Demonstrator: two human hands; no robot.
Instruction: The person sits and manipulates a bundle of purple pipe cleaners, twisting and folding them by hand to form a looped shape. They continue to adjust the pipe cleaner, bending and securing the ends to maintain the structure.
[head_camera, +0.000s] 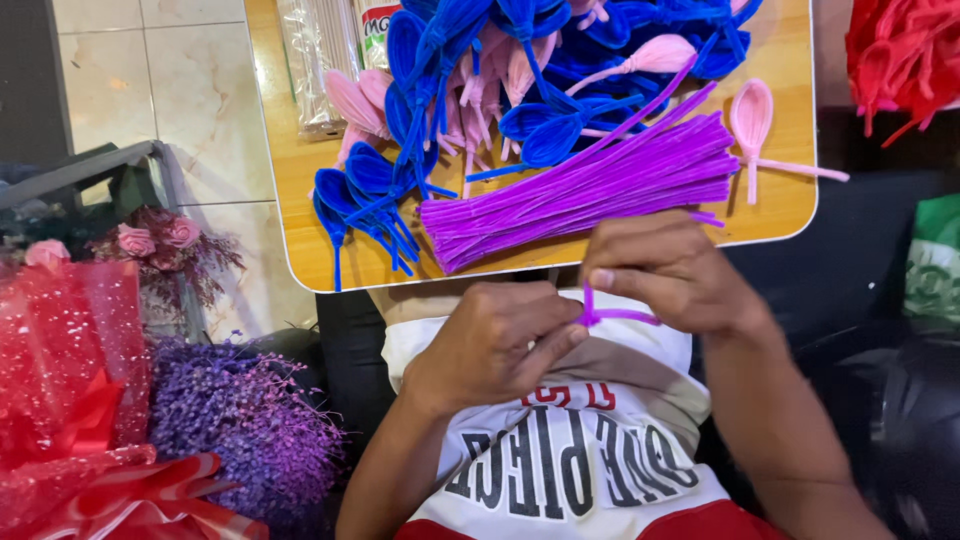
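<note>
One purple pipe cleaner (612, 316) runs between two hands, below the wooden board (790, 200). The left hand (495, 345) pinches its end, fingers curled tight; the right hand (672, 272) grips the other part. At twelve o'clock lies one purple bundle (590, 190); one pink loop (752, 125) lies at one o'clock.

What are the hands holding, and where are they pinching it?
Both hands hold one purple pipe cleaner. The left hand and the right hand pinch it between thumb and fingers where it is bent or twisted, at its left end; the rest sticks out rightward.
</note>
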